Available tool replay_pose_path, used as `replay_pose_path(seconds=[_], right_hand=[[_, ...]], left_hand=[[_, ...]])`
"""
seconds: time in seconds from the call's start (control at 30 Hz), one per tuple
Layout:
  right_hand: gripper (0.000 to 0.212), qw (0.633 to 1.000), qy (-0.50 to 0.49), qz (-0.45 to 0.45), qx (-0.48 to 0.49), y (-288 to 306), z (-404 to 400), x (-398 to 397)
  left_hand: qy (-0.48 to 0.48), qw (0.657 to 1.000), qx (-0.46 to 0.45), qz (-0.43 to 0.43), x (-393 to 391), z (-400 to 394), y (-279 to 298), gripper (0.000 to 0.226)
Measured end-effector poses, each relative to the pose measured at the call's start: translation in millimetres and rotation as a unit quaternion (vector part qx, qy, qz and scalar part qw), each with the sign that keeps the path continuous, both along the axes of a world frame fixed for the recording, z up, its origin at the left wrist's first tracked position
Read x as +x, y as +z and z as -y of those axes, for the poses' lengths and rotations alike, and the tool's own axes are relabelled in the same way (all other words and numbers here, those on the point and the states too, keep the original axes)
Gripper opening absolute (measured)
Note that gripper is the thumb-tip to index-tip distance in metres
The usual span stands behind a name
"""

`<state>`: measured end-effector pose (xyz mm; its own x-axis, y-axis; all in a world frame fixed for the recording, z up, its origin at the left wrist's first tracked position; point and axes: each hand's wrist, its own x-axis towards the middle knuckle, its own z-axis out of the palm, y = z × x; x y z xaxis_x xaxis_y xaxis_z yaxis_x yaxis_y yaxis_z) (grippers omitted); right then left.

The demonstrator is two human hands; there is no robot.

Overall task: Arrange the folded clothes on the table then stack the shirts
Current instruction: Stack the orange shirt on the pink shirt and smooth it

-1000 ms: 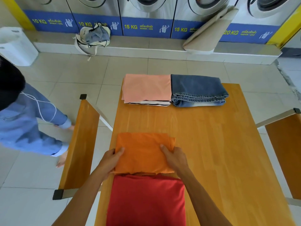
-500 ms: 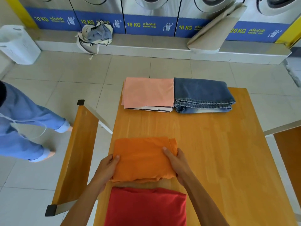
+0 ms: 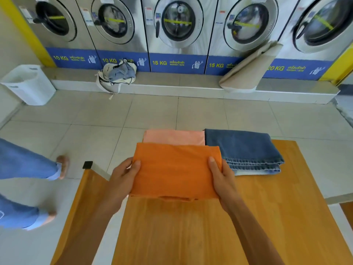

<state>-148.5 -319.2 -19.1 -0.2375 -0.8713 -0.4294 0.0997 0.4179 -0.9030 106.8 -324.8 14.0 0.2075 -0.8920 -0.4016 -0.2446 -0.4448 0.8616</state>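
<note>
A folded orange shirt (image 3: 175,171) is held up off the wooden table (image 3: 267,217) between both hands. My left hand (image 3: 124,175) grips its left edge and my right hand (image 3: 221,178) grips its right edge. The orange shirt hangs in front of a folded pink shirt (image 3: 173,137) at the table's far left, hiding most of it. Folded blue jeans (image 3: 246,150) lie right beside the pink shirt at the far edge. The red shirt seen earlier is out of view.
A wooden bench (image 3: 84,211) runs along the table's left side. A person in blue trousers (image 3: 24,165) walks on the tiled floor at left. Washing machines (image 3: 177,33) line the back wall, with a bag (image 3: 118,75), a white basket (image 3: 28,85) and a leaning beige board (image 3: 250,69).
Both hands lifted the orange shirt off the table and carried it forward toward the pink shirt. The view tilted up, so the red shirt dropped out of sight. The person at left walked on.
</note>
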Motion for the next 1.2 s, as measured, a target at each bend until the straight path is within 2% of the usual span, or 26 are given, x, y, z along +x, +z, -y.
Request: replay_pose_path(seconds=[0.07,0.13,0.2,0.33,0.4,0.57,0.67,0.8,0.87,0.97,1.03,1.1,1.2], right_hand=[[0.028,0.999,0.000,-0.027,-0.033,9.9,36.0,-3.8],[0.027,0.997,0.004,-0.048,-0.059,14.3,68.4,-6.8],[0.029,0.994,0.010,-0.090,-0.060,6.2,94.5,-8.8],[0.037,0.980,0.052,-0.191,0.036,-42.0,113.7,-8.8],[0.033,0.971,0.053,-0.225,0.063,-60.6,111.9,-8.6],[0.026,0.972,0.044,-0.228,0.044,-68.3,113.1,-11.1],[0.023,0.981,0.036,-0.189,0.021,-61.3,115.3,-12.3],[0.016,0.988,0.028,-0.146,-0.035,-45.3,124.7,-10.2],[0.017,0.986,0.043,-0.157,-0.024,-49.5,123.9,-7.1],[0.021,0.978,0.063,-0.199,0.015,-64.2,116.3,-5.6],[0.020,0.975,0.066,-0.212,0.019,-66.5,115.9,-7.3],[0.020,0.972,0.075,-0.223,0.019,-64.8,119.4,-8.6],[0.022,0.969,0.082,-0.232,0.020,-63.7,120.4,-9.9]], left_hand=[[-0.008,0.999,-0.036,0.000,-2.5,37.4,9.1,0.028],[-0.014,0.998,-0.059,-0.006,-2.4,73.7,7.9,0.035],[-0.018,0.999,-0.045,-0.006,0.0,104.0,-5.9,0.045],[-0.038,0.996,0.057,0.055,0.5,125.0,-55.0,0.041],[-0.024,0.995,0.066,0.077,0.0,123.8,-70.9,0.038],[-0.006,0.997,0.063,0.037,1.1,126.5,-76.4,0.026],[0.022,0.999,0.040,-0.006,1.7,124.3,-69.1,0.013],[0.064,0.996,-0.012,-0.060,2.7,121.0,-56.7,0.013],[0.074,0.996,-0.013,-0.039,5.1,115.1,-60.9,0.013],[0.036,0.998,0.051,0.019,7.1,108.5,-75.1,0.015],[0.037,0.995,0.092,0.010,9.1,116.0,-77.4,0.015],[0.044,0.992,0.121,-0.008,9.6,127.0,-72.2,0.026],[0.007,0.994,0.091,0.059,6.0,136.5,-67.3,0.037]])
